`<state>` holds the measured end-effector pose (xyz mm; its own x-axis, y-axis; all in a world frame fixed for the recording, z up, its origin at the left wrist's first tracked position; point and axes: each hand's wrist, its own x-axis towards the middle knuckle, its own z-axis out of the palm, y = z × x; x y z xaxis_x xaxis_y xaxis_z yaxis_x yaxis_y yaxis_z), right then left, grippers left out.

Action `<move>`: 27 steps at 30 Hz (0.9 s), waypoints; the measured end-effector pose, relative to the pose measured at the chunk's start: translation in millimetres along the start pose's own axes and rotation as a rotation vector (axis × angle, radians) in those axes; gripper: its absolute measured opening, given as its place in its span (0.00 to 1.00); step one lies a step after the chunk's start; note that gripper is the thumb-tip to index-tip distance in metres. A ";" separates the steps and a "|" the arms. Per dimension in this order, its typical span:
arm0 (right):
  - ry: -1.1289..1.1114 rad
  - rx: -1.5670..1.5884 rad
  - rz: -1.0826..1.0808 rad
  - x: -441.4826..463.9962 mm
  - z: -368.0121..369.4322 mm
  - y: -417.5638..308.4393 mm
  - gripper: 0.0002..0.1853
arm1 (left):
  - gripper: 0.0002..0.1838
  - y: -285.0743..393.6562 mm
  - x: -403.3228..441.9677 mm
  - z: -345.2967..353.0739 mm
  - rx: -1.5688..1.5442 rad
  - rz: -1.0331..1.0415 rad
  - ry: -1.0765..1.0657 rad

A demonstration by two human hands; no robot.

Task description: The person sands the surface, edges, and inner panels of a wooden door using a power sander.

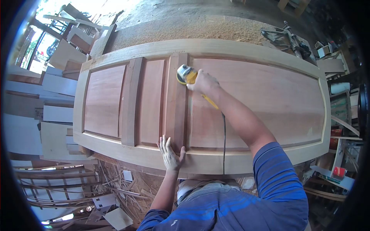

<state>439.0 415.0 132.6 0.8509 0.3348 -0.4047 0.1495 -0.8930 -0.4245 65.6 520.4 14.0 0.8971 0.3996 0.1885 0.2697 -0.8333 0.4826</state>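
Observation:
A panelled wooden door lies flat in front of me, with pale outer rails and reddish inner panels. My right hand is wrapped round the body of a yellow corded angle grinder with a silver head. Its disc rests on or just over the upper part of a crosspiece; contact cannot be made out. From the tool, a dark cord runs back toward my body. My left hand, dusty and with fingers spread, lies on the door's near edge by the lower end of that crosspiece.
Boards and panels are stacked at the left. Wood scraps and shavings litter the floor near me. Sawdust covers the surface beyond the door, where a metal tool stands. Clutter and a red can are at the right.

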 end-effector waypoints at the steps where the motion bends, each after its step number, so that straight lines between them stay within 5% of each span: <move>1: -0.007 -0.016 0.002 -13.3 6.9 2.2 0.45 | 0.47 0.5 -1.0 -1.2 0.005 0.000 0.007; 14: -0.269 -0.106 -0.313 -181.4 81.7 13.3 0.38 | 0.49 -4.2 -19.5 2.6 0.011 0.030 0.231; 27: 0.001 -0.024 -0.066 15.9 13.6 -42.0 0.44 | 0.47 -3.4 -1.0 0.0 0.020 0.013 -0.004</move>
<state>439.3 461.9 132.9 0.8392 0.3928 -0.3760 0.2171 -0.8760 -0.4306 63.8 522.9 12.2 0.9020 0.3869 0.1914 0.2646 -0.8460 0.4629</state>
